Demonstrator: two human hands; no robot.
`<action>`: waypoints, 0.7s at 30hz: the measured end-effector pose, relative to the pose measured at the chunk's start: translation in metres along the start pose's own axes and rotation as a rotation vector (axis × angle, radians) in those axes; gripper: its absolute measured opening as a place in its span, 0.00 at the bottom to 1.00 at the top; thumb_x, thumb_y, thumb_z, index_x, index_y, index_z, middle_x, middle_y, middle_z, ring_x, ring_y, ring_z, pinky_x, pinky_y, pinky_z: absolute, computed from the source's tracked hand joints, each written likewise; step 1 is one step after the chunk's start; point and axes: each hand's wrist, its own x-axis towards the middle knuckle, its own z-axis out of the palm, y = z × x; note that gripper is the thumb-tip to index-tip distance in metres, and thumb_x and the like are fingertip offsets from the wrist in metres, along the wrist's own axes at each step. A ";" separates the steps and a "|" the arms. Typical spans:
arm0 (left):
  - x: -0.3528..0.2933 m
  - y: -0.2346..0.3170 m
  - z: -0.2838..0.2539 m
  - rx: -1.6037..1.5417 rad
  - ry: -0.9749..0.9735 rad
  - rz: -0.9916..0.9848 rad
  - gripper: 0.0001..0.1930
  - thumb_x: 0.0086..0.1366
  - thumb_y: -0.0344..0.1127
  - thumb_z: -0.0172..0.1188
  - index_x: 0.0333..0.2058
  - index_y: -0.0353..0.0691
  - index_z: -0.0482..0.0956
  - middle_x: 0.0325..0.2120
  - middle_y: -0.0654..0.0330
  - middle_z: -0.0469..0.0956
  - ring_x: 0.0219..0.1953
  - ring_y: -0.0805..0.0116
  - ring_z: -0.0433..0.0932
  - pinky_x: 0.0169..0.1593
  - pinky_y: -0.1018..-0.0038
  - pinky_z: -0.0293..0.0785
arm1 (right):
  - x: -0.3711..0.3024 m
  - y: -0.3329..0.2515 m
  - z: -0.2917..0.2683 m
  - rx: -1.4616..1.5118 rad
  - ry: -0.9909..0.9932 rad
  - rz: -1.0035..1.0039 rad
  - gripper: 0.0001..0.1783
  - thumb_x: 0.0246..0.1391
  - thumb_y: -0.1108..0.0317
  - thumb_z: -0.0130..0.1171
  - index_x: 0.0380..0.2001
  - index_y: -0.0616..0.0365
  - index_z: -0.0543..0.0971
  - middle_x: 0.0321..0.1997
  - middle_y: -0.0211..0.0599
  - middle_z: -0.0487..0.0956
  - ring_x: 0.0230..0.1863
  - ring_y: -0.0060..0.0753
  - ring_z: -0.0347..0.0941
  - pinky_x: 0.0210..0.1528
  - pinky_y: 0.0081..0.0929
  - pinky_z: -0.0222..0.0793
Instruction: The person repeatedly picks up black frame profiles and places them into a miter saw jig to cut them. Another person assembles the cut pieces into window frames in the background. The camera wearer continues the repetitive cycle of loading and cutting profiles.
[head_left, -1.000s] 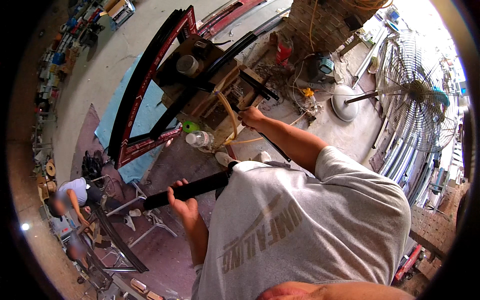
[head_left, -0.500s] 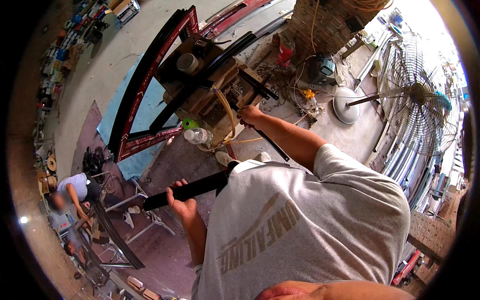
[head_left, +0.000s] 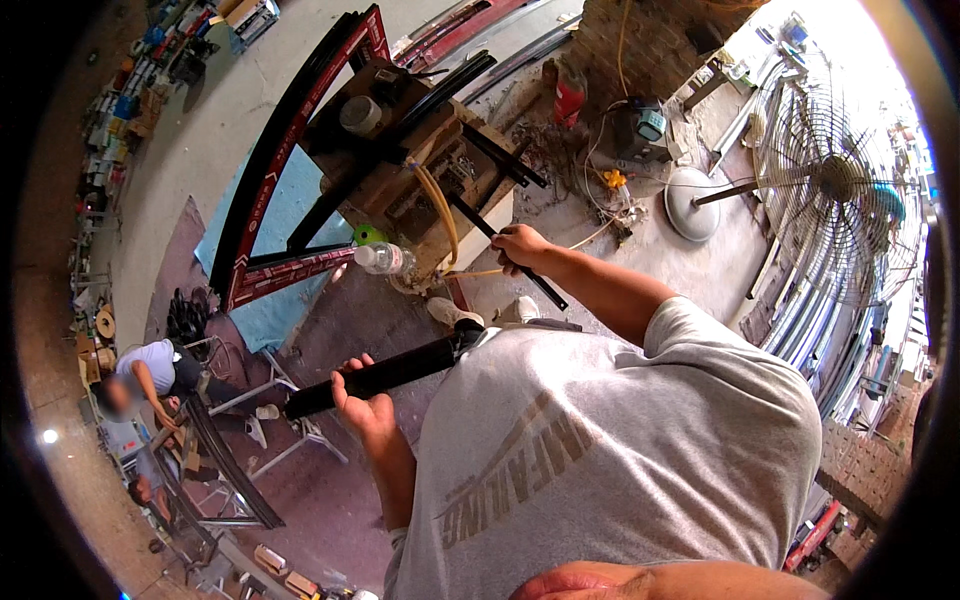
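Note:
My left hand is closed round a wide black metal profile, its fingers partly hidden behind it. The profile slants up to the right, and its right end lies against the front of my grey shirt. Ahead and to the right, my right hand grips a thin black bar. The bar's near end sticks out below the hand, and its far end reaches the cluttered wooden bench. A yellow hose loops over that bench, left of the bar.
A large black-and-red angled frame leans across the bench's left side. Beside it stand a clear plastic bottle and a green roll. A caged fan is at the right. Far left, another person bends over metal frames.
My right hand has slid along the thin bar toward its near end. The left hand holds the wide profile almost as before. The view has shifted slightly.

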 end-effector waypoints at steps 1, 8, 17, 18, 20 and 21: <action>-0.002 -0.001 -0.001 0.010 -0.009 0.001 0.09 0.68 0.38 0.59 0.36 0.39 0.73 0.31 0.58 0.77 0.38 0.61 0.78 0.56 0.58 0.76 | -0.007 0.006 -0.003 0.016 -0.016 0.004 0.16 0.66 0.59 0.51 0.35 0.64 0.75 0.23 0.38 0.77 0.19 0.34 0.76 0.19 0.32 0.72; -0.011 -0.009 0.003 0.021 -0.019 0.012 0.09 0.67 0.37 0.60 0.36 0.39 0.72 0.31 0.58 0.76 0.38 0.61 0.78 0.57 0.57 0.75 | -0.045 0.031 -0.014 0.049 -0.032 0.005 0.12 0.67 0.62 0.49 0.40 0.61 0.73 0.23 0.38 0.76 0.19 0.33 0.76 0.18 0.30 0.72; -0.016 -0.016 0.014 -0.010 -0.077 -0.014 0.07 0.64 0.31 0.56 0.39 0.37 0.72 0.34 0.57 0.76 0.39 0.60 0.78 0.58 0.54 0.74 | -0.070 0.049 -0.021 -0.009 -0.040 0.009 0.11 0.66 0.62 0.50 0.38 0.60 0.74 0.24 0.37 0.76 0.19 0.31 0.75 0.18 0.29 0.69; -0.017 -0.018 0.015 -0.022 -0.068 -0.020 0.07 0.62 0.29 0.56 0.39 0.37 0.71 0.34 0.56 0.75 0.39 0.60 0.78 0.58 0.54 0.74 | -0.072 0.050 -0.022 -0.005 -0.045 0.009 0.11 0.65 0.62 0.50 0.38 0.60 0.74 0.23 0.37 0.76 0.19 0.31 0.74 0.17 0.29 0.68; -0.017 -0.020 0.018 -0.020 -0.083 -0.030 0.09 0.60 0.28 0.55 0.40 0.37 0.71 0.34 0.55 0.75 0.39 0.59 0.78 0.59 0.53 0.74 | -0.069 0.057 -0.024 -0.025 -0.035 -0.038 0.11 0.65 0.62 0.50 0.37 0.60 0.74 0.23 0.36 0.75 0.18 0.29 0.72 0.16 0.28 0.65; -0.017 -0.021 0.018 -0.019 -0.090 -0.036 0.10 0.58 0.28 0.55 0.40 0.37 0.70 0.35 0.55 0.75 0.39 0.58 0.78 0.59 0.53 0.74 | -0.068 0.060 -0.024 -0.034 -0.029 -0.060 0.11 0.65 0.62 0.51 0.37 0.60 0.74 0.23 0.35 0.75 0.18 0.29 0.71 0.16 0.28 0.64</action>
